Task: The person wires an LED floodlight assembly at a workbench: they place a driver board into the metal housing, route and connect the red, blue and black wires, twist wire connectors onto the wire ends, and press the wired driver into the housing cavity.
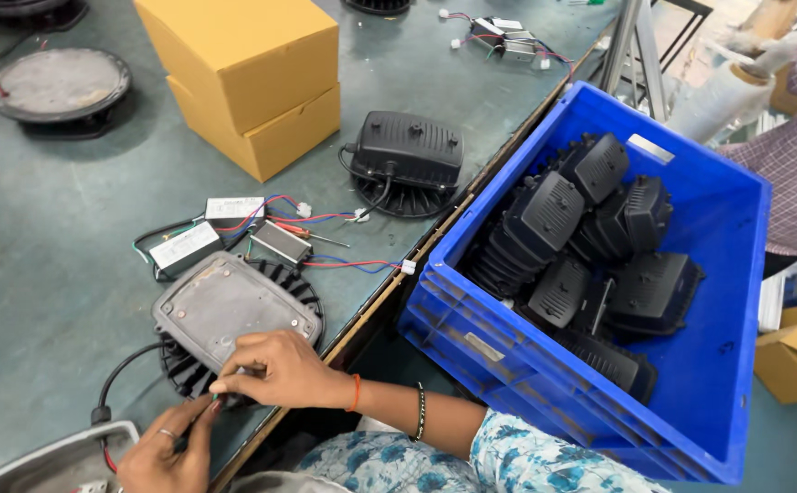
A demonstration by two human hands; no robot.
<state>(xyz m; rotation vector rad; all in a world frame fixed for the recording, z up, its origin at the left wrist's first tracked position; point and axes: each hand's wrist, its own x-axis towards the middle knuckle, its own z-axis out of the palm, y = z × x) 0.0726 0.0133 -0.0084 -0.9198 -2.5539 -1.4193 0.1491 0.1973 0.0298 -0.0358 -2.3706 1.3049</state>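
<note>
Right hand (275, 370) curled at the near rim of the grey lamp housing (234, 315), grip pinching thin wires (234, 372) between thumb and fingertips. Left hand (170, 447) just below, grip pressed together on the same wires (ring on one finger). Housing face-down near the bench's (42, 274) front edge, grey backplate up, black fins beneath. Small driver boxes (184, 248) with coloured leads behind it. Blue crate (691, 383) of black housings off the bench's right edge.

Table left bare (42, 237); boxes (248, 78), drivers (225, 233), blue crate (727, 274) block right
</note>
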